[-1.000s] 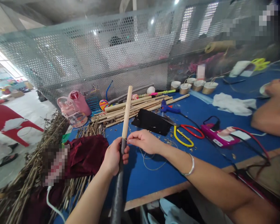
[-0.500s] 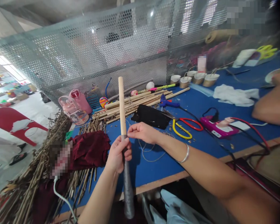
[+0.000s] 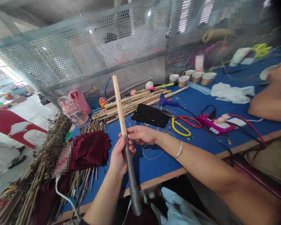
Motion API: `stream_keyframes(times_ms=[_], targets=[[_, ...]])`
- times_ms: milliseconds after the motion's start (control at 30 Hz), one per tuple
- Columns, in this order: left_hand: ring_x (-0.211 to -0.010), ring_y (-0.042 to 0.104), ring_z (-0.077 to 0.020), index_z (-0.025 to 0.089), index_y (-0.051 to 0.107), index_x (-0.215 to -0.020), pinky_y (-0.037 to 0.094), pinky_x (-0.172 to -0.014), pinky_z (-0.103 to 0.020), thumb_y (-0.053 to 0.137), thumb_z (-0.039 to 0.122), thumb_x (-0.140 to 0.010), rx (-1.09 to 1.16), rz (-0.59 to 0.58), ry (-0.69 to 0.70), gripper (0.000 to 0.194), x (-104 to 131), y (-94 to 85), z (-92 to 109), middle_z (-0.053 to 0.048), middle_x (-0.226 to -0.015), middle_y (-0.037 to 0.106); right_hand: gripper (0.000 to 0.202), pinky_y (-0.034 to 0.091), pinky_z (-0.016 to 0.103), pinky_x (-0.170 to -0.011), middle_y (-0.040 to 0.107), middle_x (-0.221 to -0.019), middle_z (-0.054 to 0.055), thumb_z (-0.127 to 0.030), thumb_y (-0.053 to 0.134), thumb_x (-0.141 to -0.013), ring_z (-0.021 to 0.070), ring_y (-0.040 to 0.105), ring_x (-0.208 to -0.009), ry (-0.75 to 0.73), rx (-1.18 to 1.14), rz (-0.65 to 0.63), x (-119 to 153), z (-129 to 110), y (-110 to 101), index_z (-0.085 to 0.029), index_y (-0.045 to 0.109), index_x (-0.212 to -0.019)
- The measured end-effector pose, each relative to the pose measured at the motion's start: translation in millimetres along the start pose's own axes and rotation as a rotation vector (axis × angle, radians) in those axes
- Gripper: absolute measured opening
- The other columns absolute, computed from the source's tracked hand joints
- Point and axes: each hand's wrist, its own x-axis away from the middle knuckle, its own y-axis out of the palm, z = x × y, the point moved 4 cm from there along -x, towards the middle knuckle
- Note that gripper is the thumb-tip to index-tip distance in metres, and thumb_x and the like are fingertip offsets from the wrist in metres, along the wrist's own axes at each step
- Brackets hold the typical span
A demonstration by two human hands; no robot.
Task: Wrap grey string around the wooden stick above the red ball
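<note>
A pale wooden stick (image 3: 119, 104), its lower part covered in a dark grey wrap (image 3: 132, 184), leans slightly left above the table's front edge. My left hand (image 3: 120, 154) is closed around it just below where bare wood meets the wrap. At that border my right hand (image 3: 140, 135) pinches with thumb and fingers against the stick; whether thin cord is between them is too small to tell. A loop of thin grey cord (image 3: 152, 157) lies on the blue table beneath my right wrist, which wears a silver bangle.
Behind lie wooden sticks (image 3: 140, 98), a black cloth (image 3: 150, 115), red-and-yellow scissors (image 3: 181, 131) and a blue glue gun (image 3: 167, 102). A maroon cloth (image 3: 91, 150) rests on dry twigs at left. At right are a magenta power strip (image 3: 216, 125) and another person's arm (image 3: 271, 103).
The stick's top has tilted left and its lower end has swung right. My right fingers have shifted to wrap nearer around the stick at the border.
</note>
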Motion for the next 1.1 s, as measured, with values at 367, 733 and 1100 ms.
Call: stream_keyframes(times_ms=[367, 733, 1100], targets=[[-0.056, 0.047, -0.0071, 0.017, 0.053, -0.08, 0.037, -0.053, -0.018, 0.072, 0.031, -0.062, -0.784, 0.284, 0.35, 0.031, 13, -3.8, 19, 0.003, -0.067, 0.054, 0.037, 0.014, 0.016, -0.032, 0.031, -0.043, -0.01, -0.034, 0.061, -0.076, 0.0023, 0.019, -0.034, 0.032, -0.017, 0.01, -1, 6, -8, -0.011, 0.056, -0.104], [-0.048, 0.046, -0.0078, 0.013, 0.065, -0.079, 0.035, -0.046, -0.018, 0.068, 0.037, -0.065, -0.93, 0.213, 0.231, 0.028, 25, 3.4, 23, 0.0, -0.058, 0.059, 0.034, 0.016, 0.018, -0.039, 0.04, -0.049, -0.007, -0.035, 0.061, -0.075, 0.0023, 0.026, -0.042, -0.087, 0.377, 0.027, 13, -25, -8, -0.008, 0.062, -0.096], [-0.055, 0.053, -0.0094, 0.014, 0.058, -0.081, 0.041, -0.05, -0.019, 0.072, 0.035, -0.061, -0.765, 0.146, 0.127, 0.033, 26, 0.1, 13, 0.0, -0.067, 0.059, 0.035, 0.016, 0.017, -0.034, 0.041, -0.05, -0.007, -0.04, 0.062, -0.074, 0.0019, 0.024, -0.037, -0.032, 0.279, -0.007, 10, -14, -6, -0.009, 0.057, -0.089]])
